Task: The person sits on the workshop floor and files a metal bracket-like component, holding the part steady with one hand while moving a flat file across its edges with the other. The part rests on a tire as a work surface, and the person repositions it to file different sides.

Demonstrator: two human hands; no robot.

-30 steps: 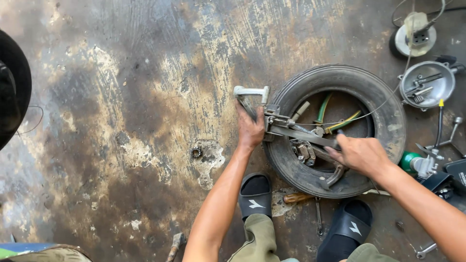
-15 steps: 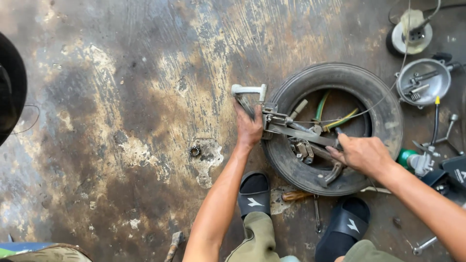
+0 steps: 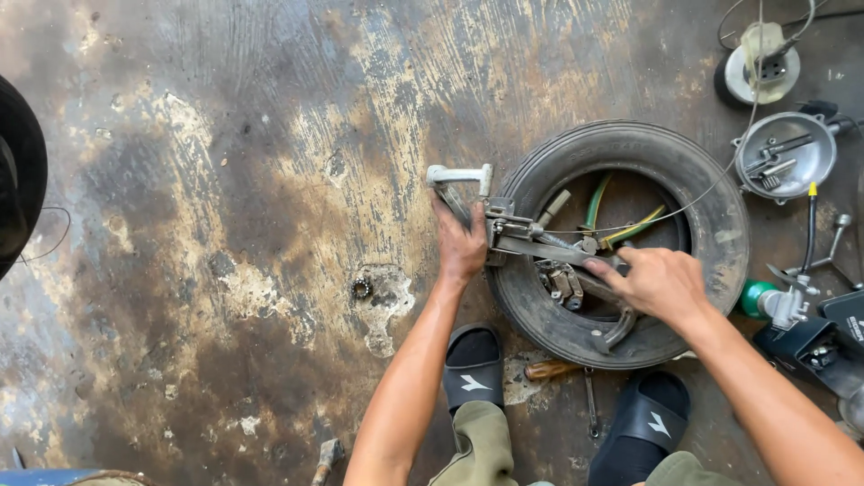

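Note:
A black rubber tyre (image 3: 711,202) lies flat on the stained concrete floor. Across its left rim sits a metal clamp tool (image 3: 531,243) with a T-shaped handle (image 3: 459,174) sticking out to the left. My left hand (image 3: 461,245) grips the tool's shaft just below that handle, at the tyre's outer left edge. My right hand (image 3: 655,282) is closed over the tool's other end inside the tyre opening, next to a curved metal jaw (image 3: 616,335). Green and yellow hoses (image 3: 612,220) lie in the tyre's centre.
A round metal bowl of tools (image 3: 785,155) and a white disc (image 3: 756,65) lie at the upper right. A green can (image 3: 758,297) and black cases (image 3: 810,346) are at the right. My two black sandals (image 3: 472,369) flank a wooden-handled screwdriver (image 3: 551,369). A dark round object (image 3: 20,175) sits at the left edge.
Both hands stay on the clamp tool at the tyre. The view has shifted slightly; my right hand has moved a little along the tool.

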